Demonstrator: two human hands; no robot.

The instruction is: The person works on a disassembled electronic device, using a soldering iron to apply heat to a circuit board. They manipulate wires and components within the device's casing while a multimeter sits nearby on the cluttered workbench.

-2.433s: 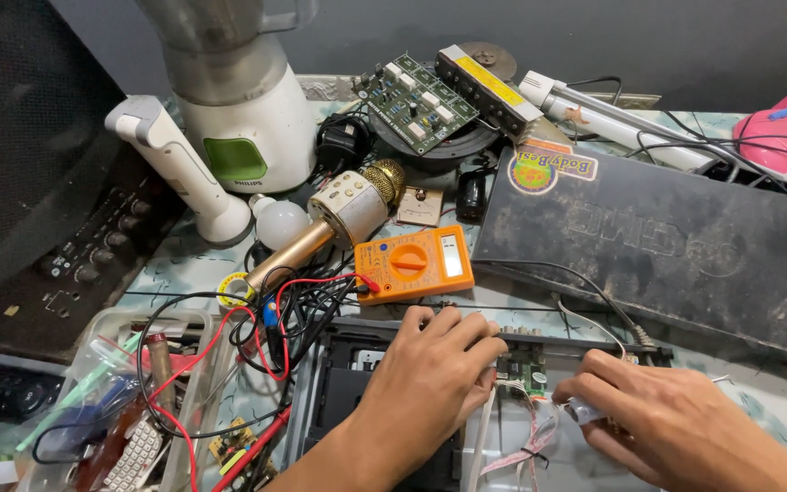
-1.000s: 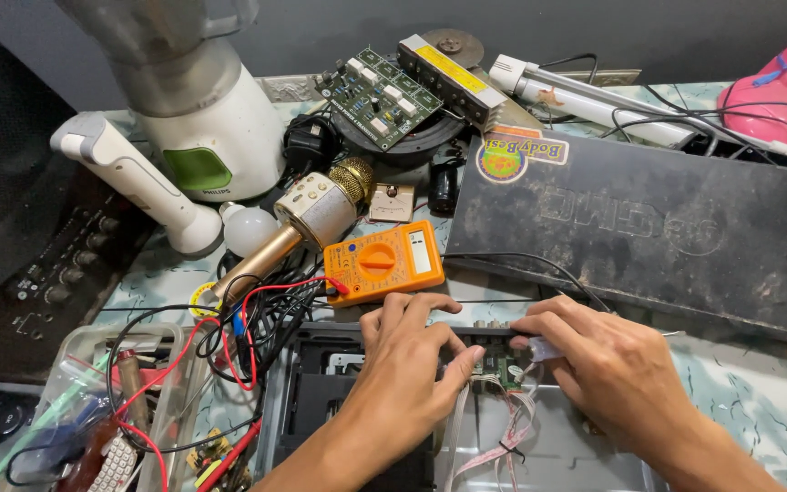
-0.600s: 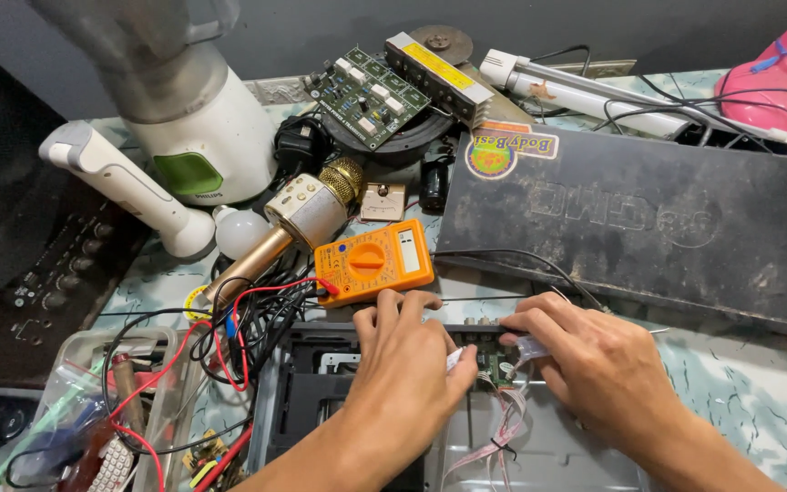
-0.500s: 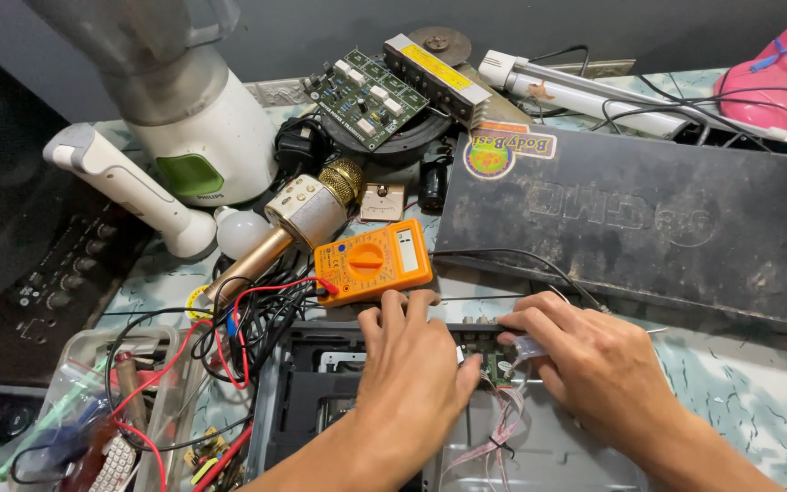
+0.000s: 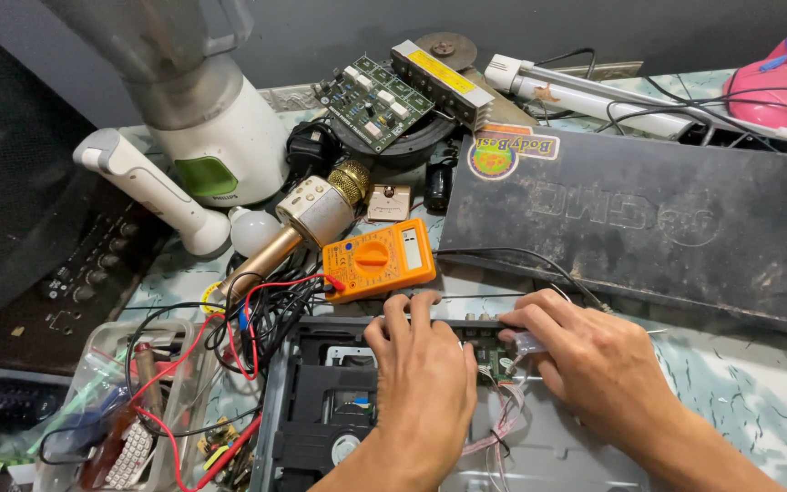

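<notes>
**Though Half Hidden Under Both Hands, Judged a Fragile Little Board**

From the head view, found the small green circuit board (image 5: 494,360) at the front edge of the open metal case (image 5: 557,456), between the left hand (image 5: 425,383) and the right hand (image 5: 598,364) and largely covered by them. Judged it light, stiff and brittle. Judged the thin ribbon wires (image 5: 503,424) trailing below it soft and easy to tear. Thought it best taken by its bare edges, never by its parts or its wires. Reckoned the case heavier, rigid, and likely sharp along its sheet-metal rims.

Saw the left hand laid palm down, wrist low over the disc drive (image 5: 330,419), fingers spread and released, tips resting on the front rail of the case just beside the board. Saw the right hand angled in from the right, forearm over the table (image 5: 758,401), knuckles raised, fingers pinched on a small pale piece (image 5: 530,343) touching the board's right side. Could not tell what kind of piece. Noted an orange multimeter (image 5: 380,260) just beyond the left fingertips, with red and black leads (image 5: 257,319) tangled to its left.
</notes>
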